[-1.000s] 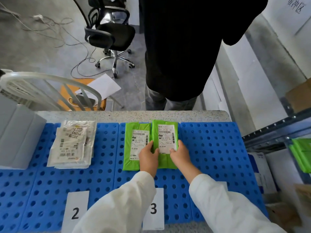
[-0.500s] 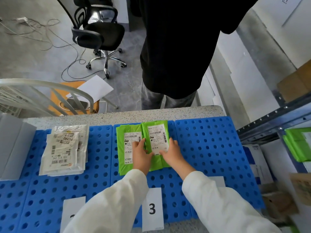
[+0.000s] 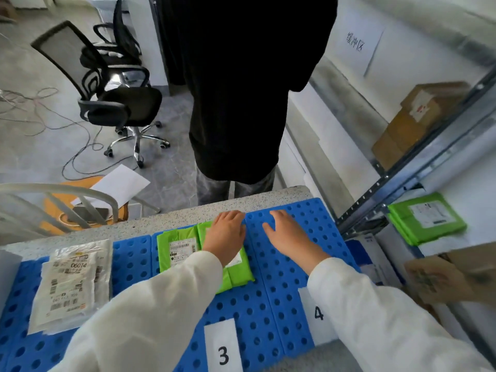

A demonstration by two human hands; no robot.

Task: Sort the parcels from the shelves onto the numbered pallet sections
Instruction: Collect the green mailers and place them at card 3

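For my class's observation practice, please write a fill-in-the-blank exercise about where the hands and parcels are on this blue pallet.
The left hand rests on the green parcels in the pallet section numbered ____.
The open right hand is over the next section, numbered ____.
The white parcels lie to the ____ of the green parcels.
The shelf parcel is coloured ____.
Missing words: 3; 4; left; green.

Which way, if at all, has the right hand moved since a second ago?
Yes. The right hand has left the green parcel and shifted right, now over bare blue pallet in the section marked by the 4 card.
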